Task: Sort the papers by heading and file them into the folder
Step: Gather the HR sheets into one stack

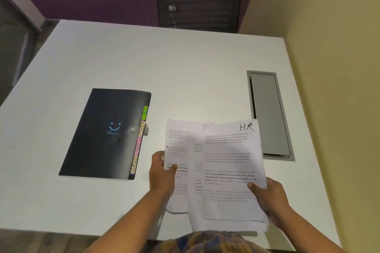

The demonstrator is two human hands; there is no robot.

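Head view: sorting is apparently only beginning, with the left hand (162, 172) and right hand (269, 197) each gripping an edge of the fanned papers (226, 170), "HR" sheet uppermost, over the white table (144, 57), while the black tabbed folder (102, 135) is lying closed just left.

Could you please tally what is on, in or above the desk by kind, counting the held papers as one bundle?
Black folder: 1
Paper bundle: 1
Hands: 2, left hand and right hand
Cable hatch: 1
Total: 5
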